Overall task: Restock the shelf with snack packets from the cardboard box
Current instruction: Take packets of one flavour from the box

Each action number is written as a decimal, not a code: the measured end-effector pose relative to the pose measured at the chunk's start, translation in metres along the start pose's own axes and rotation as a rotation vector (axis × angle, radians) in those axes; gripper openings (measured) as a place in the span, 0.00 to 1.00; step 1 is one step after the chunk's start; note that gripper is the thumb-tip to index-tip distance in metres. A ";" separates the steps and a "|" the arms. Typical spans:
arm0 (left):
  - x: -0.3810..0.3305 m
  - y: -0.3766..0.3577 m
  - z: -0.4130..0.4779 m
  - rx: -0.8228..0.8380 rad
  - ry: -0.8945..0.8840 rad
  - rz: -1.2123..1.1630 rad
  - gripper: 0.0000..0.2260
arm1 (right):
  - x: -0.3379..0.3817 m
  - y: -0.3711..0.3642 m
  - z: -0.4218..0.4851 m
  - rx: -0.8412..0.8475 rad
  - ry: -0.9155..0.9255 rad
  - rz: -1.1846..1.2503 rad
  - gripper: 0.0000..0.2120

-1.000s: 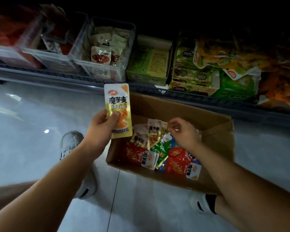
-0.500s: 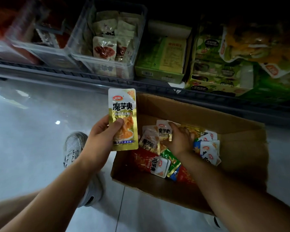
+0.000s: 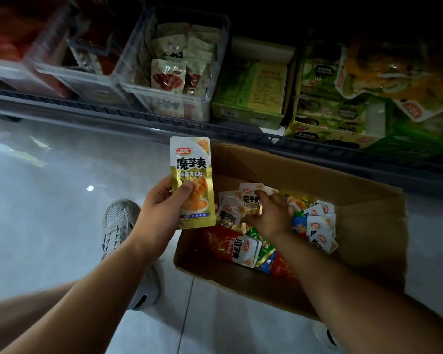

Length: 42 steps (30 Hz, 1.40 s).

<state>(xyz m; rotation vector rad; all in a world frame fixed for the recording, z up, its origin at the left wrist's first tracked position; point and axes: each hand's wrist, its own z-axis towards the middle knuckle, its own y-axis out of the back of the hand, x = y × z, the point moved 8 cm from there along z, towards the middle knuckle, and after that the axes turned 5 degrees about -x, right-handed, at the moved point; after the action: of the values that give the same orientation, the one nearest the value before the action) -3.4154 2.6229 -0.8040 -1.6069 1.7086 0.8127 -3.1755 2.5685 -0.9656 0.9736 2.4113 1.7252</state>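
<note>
At far left on the shelf [image 3: 87, 108], a bin [image 3: 23, 47] with red contents is sitting, too blurred to read. Below it, a pale shoe [image 3: 118, 226] is standing on the grey floor [image 3: 36, 200].

Right of the shoe, the left hand [image 3: 161, 215] is gripping a gold packet [image 3: 192, 182]. The thumb is pressing across the lower front and the fingers are curling behind. The packet is standing upright, clear of the floor, its right edge overlapping the left wall of the box [image 3: 368, 221] in this view.

Above the packet, a clear bin [image 3: 143, 89] is sitting on the shelf and holding pale packets with red pictures.

The box is lying open on the floor, just beside the shelf rail. Loose packets are lying inside it:
- a red packet [image 3: 225, 244] near the front-left corner;
- gold packets at centre;
- white-topped packets [image 3: 320, 226] toward the right.

The right hand [image 3: 274, 215] is reaching down into the box, palm down. Its fingers are bending over one gold packet, with the index tip touching that packet's top edge. Whether the hand is actually gripping it cannot be told.

Farther right on the shelf, a green carton [image 3: 251, 98] is standing beside a green display tray [image 3: 338, 118]. Yellow-green bags [image 3: 394, 72] are lying at far right.
</note>
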 end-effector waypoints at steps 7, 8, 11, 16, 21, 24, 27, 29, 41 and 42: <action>-0.002 -0.003 0.003 0.008 -0.039 0.029 0.08 | -0.001 -0.009 0.008 -0.020 0.008 0.105 0.36; -0.002 -0.004 0.004 0.009 -0.041 0.034 0.08 | -0.003 -0.007 0.008 -0.018 0.005 0.149 0.36; -0.004 -0.005 0.003 0.011 -0.050 0.045 0.08 | -0.007 0.006 0.003 -0.017 0.000 0.307 0.34; -0.007 -0.007 -0.003 0.025 -0.047 0.026 0.07 | 0.004 0.070 -0.025 -0.130 0.047 0.438 0.32; -0.010 -0.009 -0.009 0.050 -0.048 0.025 0.07 | 0.026 0.137 -0.066 -0.208 0.141 0.561 0.28; -0.013 -0.014 -0.017 0.096 -0.048 0.010 0.08 | 0.050 0.172 -0.081 -0.227 0.149 0.740 0.21; -0.013 -0.023 -0.030 0.162 -0.027 -0.042 0.08 | 0.087 0.190 -0.091 -0.179 0.209 0.863 0.18; -0.012 -0.029 -0.039 0.238 0.003 -0.088 0.11 | 0.111 0.190 -0.096 -0.129 0.255 0.890 0.16; -0.011 0.035 -0.003 -0.047 -0.063 -0.148 0.12 | 0.026 0.042 -0.045 0.212 0.154 0.230 0.19; -0.008 0.033 -0.002 -0.041 -0.049 -0.165 0.12 | 0.021 0.028 -0.044 0.238 0.162 0.192 0.22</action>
<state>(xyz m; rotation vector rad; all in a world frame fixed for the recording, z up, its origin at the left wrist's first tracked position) -3.4476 2.6283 -0.7964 -1.7150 1.5121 0.8030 -3.1947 2.5471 -0.9175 1.1696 2.7608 1.6583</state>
